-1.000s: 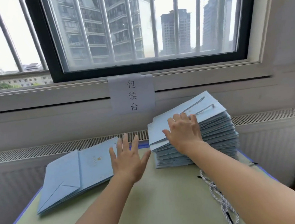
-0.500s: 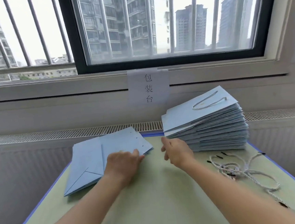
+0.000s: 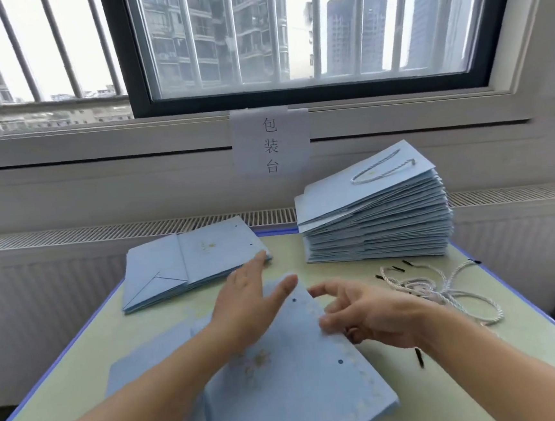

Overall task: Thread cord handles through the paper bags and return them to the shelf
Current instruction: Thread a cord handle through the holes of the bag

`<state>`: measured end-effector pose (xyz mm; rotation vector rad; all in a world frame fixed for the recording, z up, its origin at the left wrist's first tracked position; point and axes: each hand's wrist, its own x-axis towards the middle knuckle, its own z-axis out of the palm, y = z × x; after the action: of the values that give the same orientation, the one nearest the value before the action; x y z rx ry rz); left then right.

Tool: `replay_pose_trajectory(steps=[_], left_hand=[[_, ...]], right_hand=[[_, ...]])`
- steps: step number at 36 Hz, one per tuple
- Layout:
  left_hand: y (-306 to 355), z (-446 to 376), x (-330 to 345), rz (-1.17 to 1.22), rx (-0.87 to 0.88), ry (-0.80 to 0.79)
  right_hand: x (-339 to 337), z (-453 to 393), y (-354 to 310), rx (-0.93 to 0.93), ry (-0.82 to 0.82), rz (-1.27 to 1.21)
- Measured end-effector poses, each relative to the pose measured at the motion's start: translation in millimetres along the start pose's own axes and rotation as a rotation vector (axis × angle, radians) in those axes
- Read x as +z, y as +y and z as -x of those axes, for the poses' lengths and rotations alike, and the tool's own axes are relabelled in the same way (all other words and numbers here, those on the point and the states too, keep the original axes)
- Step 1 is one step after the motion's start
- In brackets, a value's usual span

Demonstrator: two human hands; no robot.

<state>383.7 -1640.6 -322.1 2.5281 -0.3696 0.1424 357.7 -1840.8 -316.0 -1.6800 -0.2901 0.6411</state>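
Daylight from a barred window (image 3: 304, 30) is falling on a pale green table (image 3: 80, 355) with a blue edge, and a white paper sign (image 3: 271, 143) is hanging under the sill, reading 包装台 from top to bottom. A flat light-blue paper bag (image 3: 285, 394) is lying in the middle of the table, nearest the person, blurred, its long axis running from near-left to far-right across the table and its punched edge, with two small dark holes, facing right. The left hand (image 3: 247, 307) is resting flat on the bag with straight fingers. The right hand (image 3: 369, 316) is reaching over the bag's right edge with loosely curled fingers; whether it is pinching the paper cannot be told. A low stack of flat bags (image 3: 187, 268) is lying at the far left. A tall stack of bags (image 3: 374, 222) is sitting at the far right, a twisted cord handle on top. Loose white cords (image 3: 444, 289) with black tips are lying tangled near the right edge.
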Motion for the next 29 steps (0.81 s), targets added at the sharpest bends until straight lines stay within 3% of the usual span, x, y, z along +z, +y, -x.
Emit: replay_pose_trajectory(steps=[3,6,10,13,18,21,27,29], left_hand=[[1.0,-13.8,23.2,0.155,-0.144,-0.100],[6.4,-18.4,42.2,0.062,-0.139,-0.043],[12.7,-15.3,45.6,0.017,-0.127,-0.016],[12.2,-16.4,45.1,0.142,-0.145,-0.044],[10.7,-25.8,44.6,0.302,-0.132,-0.142],[6.5,-35.1,40.1,0.327,-0.132,-0.255],[2.9,-33.1,26.0,0.212,-0.045,-0.454],[0.2,-31.3,22.5,0.248,-0.025,-0.460]], right_hand=[[15.8,7.7,4.9,0.005,0.031,0.058],[16.2,12.9,5.7,0.015,0.105,0.237],[-31.2,9.6,-0.6,-0.015,0.666,0.850],[-66.6,7.1,-5.4,0.175,0.941,1.172],[-86.4,-15.9,1.4,0.390,0.889,1.263],[-93.5,-28.6,7.2,0.415,0.862,1.232],[-91.0,-32.2,-0.9,0.215,0.831,1.013],[-80.7,-33.8,-8.8,0.083,0.759,0.677]])
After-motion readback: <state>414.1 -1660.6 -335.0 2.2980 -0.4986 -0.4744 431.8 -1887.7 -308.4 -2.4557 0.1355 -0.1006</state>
